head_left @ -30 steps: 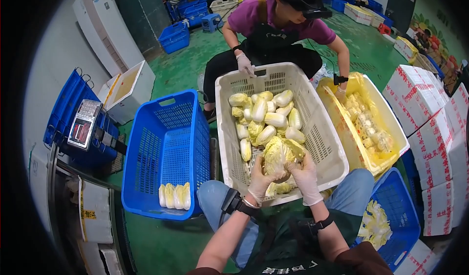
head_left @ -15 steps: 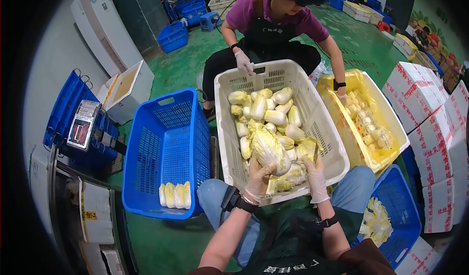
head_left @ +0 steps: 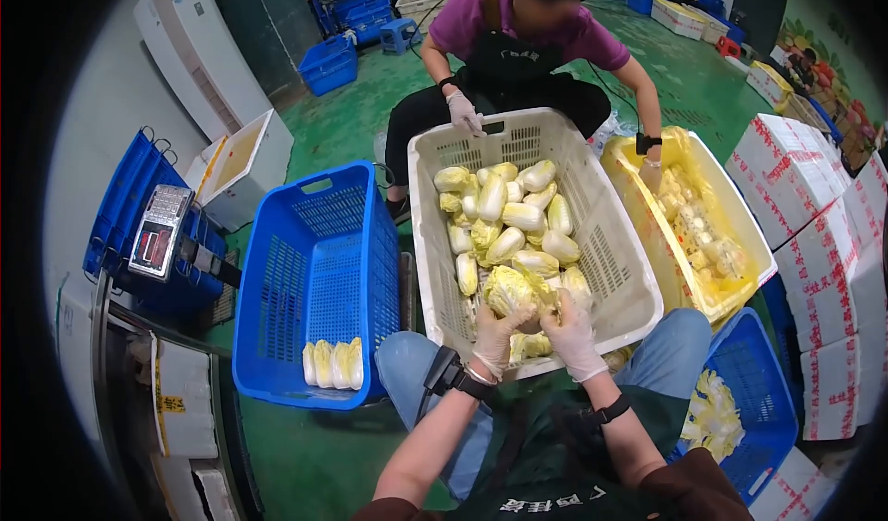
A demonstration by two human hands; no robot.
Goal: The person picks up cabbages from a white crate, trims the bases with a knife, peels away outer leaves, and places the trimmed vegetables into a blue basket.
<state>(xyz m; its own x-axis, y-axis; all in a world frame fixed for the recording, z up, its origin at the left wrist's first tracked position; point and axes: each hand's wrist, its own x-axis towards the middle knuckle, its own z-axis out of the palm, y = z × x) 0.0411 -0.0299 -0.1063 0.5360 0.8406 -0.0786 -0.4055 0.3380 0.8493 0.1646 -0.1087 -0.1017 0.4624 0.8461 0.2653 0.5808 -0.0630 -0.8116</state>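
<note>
Head view: you hold a yellow-green cabbage head over the near end of the white crate, above the other heads piled in it. Your left hand has its fingers curled under and around the near-left side of the head, so the weight seems to sit there. Your right hand is in close on the right side, fingers bent and narrow; whether they pinch a leaf, a tool or nothing, you cannot tell from here. Thin pale gloves cover both hands.

Handling, as judged: fairly light, an easy load for one palm. The thick ribbed body should be firm and take pressure. The frilled outer leaves look soft, likely to tear or peel if you pull on them alone. Smooth ribs, if damp, may slide against the gloves. Best hold: palm beneath the body, fingers spread around it, the other hand steadying the base. Avoid squeezing the leafy end; it probably bruises.

Surroundings: a blue basket on your left bears four heads side by side; loose leaves lie in another blue basket on your right.
</note>
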